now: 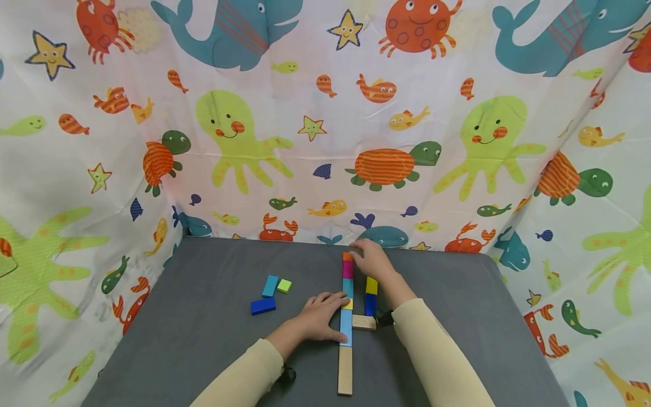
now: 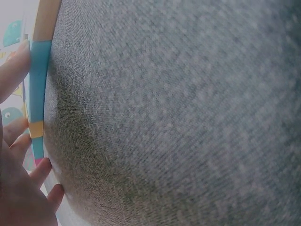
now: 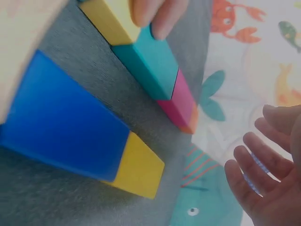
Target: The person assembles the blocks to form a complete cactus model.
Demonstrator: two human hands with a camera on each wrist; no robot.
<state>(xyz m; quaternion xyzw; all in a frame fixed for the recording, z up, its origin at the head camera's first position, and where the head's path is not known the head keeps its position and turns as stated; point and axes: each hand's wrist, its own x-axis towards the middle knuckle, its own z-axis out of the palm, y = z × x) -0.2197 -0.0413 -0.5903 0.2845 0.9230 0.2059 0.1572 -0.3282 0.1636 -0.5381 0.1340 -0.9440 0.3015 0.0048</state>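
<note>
A straight row of blocks runs away from me: a plain wooden block (image 1: 344, 370), a light blue one (image 1: 346, 325), a yellow one (image 1: 348, 304), a teal one (image 1: 348, 285), a magenta one (image 1: 347, 269) and an orange one (image 1: 347, 256). My left hand (image 1: 317, 317) rests along the row's left side, fingers spread, thumb and fingertips touching the light blue and yellow blocks. Past the far end, my right hand (image 1: 373, 261) is beside the orange block; the right wrist view shows its loose fingers (image 3: 256, 167) apart from the blocks.
Right of the row, a short wooden block (image 1: 363, 322) lies crosswise, with a blue block (image 3: 70, 122) and a yellow block (image 3: 138, 169) lined up beyond it. At left lie a blue block (image 1: 263, 306), a teal block (image 1: 270, 286) and a green block (image 1: 284, 286) on the grey table (image 1: 213, 339).
</note>
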